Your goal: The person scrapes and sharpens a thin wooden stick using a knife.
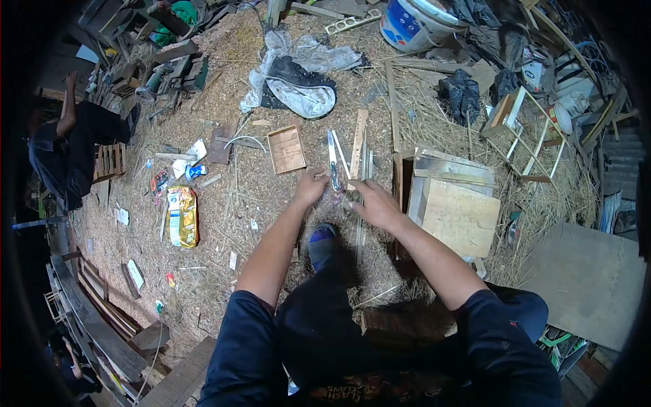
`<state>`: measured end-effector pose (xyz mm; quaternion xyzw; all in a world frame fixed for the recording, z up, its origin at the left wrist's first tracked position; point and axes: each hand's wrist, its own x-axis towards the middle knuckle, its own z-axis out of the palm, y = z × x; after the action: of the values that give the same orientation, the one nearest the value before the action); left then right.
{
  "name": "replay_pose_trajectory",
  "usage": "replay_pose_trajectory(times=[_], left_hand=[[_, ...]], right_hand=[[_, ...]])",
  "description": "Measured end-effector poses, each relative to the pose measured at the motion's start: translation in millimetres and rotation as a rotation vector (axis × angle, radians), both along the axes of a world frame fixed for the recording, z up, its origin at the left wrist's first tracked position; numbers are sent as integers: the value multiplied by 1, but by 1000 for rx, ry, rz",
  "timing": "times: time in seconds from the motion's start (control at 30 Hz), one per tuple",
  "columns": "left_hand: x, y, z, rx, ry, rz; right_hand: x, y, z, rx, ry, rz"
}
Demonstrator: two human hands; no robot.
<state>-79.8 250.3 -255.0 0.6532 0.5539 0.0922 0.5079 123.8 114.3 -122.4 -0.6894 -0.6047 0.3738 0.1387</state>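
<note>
Left hand (pixel 311 188) left of knife (pixel 332 152), right hand (pixel 373 203) right; fingers half-curled, grip can't be told. Fingertips could be cut if knife gets knocked.

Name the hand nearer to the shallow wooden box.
Left. The left hand is beside the shallow box, at its near right corner; the right hand is farther right.
</note>
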Motion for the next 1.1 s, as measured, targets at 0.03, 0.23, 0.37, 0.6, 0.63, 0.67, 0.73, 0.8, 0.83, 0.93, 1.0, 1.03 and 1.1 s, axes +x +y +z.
replay_pose_trajectory(times=[0.03,0.23,0.37,0.6,0.63,0.67,0.73,0.8,0.83,0.93,1.0,1.03,1.1], left_hand=[[-1,-1,-1,-3,2,3],[-15,-6,-50,-244,-87,228],[-21,-8,-99,-282,-266,373],[-11,-21,-139,-343,-414,453],[-16,-21,-149,-342,-409,460],[-18,-21,-156,-276,-340,381],[-15,-23,-160,-218,-274,293],[-6,-27,-138,-360,-285,373],[-3,-29,-124,-367,-289,365],[-2,-28,-102,-491,-295,335],[2,-32,-96,-488,-315,392],[3,-33,-93,-479,-332,458],[5,-33,-91,-462,-312,461]], right_hand=[[-5,9,-7,-38,4,6],[-28,48,-53,-148,12,31],[-35,62,-98,-145,3,43],[-41,88,-140,-307,-35,82],[-41,90,-144,-355,-17,80],[-42,91,-154,-329,-33,83],[-45,88,-180,-284,-72,110],[-45,81,-207,-243,-119,127],[-47,79,-221,-178,-109,112],[-51,78,-236,-135,-118,94],[-54,77,-235,-100,-151,81],[-53,77,-232,-101,-152,76],[-52,74,-228,-43,-182,84]])
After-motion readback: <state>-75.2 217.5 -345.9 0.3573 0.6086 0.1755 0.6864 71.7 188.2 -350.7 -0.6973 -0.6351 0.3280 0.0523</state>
